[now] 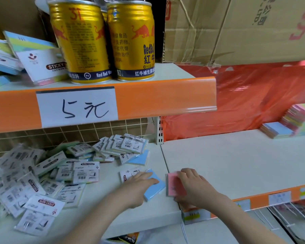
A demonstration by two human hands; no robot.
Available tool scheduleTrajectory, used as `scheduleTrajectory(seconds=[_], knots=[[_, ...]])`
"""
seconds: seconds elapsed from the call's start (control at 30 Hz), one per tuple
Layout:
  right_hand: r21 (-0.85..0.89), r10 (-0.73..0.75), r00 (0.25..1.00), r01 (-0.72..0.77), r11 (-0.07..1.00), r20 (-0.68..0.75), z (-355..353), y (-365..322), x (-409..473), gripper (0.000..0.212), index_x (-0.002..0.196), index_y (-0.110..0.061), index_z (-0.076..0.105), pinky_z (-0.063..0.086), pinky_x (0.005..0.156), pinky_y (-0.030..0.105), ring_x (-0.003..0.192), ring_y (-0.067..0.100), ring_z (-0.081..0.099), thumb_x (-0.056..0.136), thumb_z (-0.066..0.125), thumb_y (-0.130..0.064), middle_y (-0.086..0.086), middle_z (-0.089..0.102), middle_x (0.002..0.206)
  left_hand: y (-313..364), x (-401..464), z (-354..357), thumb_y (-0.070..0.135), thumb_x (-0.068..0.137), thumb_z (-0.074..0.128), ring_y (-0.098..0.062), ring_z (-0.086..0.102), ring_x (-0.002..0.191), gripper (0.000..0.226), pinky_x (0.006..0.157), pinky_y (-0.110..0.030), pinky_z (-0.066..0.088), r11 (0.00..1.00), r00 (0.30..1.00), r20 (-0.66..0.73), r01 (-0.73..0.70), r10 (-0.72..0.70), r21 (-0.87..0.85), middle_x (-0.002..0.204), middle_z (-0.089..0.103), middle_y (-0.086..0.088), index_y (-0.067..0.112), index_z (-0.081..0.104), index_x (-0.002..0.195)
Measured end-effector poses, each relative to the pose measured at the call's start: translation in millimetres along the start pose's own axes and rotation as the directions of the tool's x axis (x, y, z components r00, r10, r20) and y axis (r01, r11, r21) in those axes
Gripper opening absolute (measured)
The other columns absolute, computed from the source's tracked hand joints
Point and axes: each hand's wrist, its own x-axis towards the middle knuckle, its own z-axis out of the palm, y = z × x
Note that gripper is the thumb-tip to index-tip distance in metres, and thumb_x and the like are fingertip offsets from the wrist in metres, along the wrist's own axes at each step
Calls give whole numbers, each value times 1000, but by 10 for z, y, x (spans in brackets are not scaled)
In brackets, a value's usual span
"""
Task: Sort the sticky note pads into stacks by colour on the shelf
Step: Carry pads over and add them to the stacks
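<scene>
Orange trim (165,97) edges the upper shelf, where two gold drink cans (102,41) stand beside leaning multicolour pads (37,57) above a handwritten price label (77,107). Red plastic sheeting (253,95) and cardboard boxes (245,29) back the right side. On the lower white shelf (227,159), a heap of wrapped sticky note pads (42,176) crowds the left. Left hand (139,184) lies flat with straight fingers on a blue pad (156,188); right hand (195,185) grips a pink pad (174,184) just beside it. Stacked pastel pads (292,120) sit far right.
</scene>
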Motion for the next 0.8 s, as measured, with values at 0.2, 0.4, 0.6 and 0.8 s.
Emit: scheduleTrajectory(seconds=[0.2,0.4,0.6,0.8], knots=[[46,59,998,-58,997,-9,33,11,-69,64,126,-13,42,41,90,35,119,24,41,79,61,-53,2,46,128,-27,255,-73,7,86,54,-25,14,139,78,105,-37,28,941,991,122,-93,55,324,158,6,-1,32,15,149],[213,170,984,-154,965,-59,-27,239,-191,79,136,-22,37,40,96,32,122,18,38,71,65,-58,-5,44,131,-27,430,-99,47,76,63,-17,27,129,80,105,-32,27,926,988,25,-150,150,347,142,36,8,28,27,145],[233,232,949,-181,955,-213,-183,609,-417,88,140,-18,35,38,101,29,130,15,34,70,54,-67,-4,39,140,342,583,-53,60,77,60,-12,27,135,90,108,-28,24,967,967,-185,-134,175,216,146,27,10,27,15,149],[264,300,911,-226,938,-284,-251,1112,-765,78,139,-18,36,40,99,28,129,15,33,75,61,-54,-5,39,139,913,929,-19,79,44,70,-11,63,95,99,77,-27,51,929,891,-349,-177,291,324,107,61,9,21,60,123]])
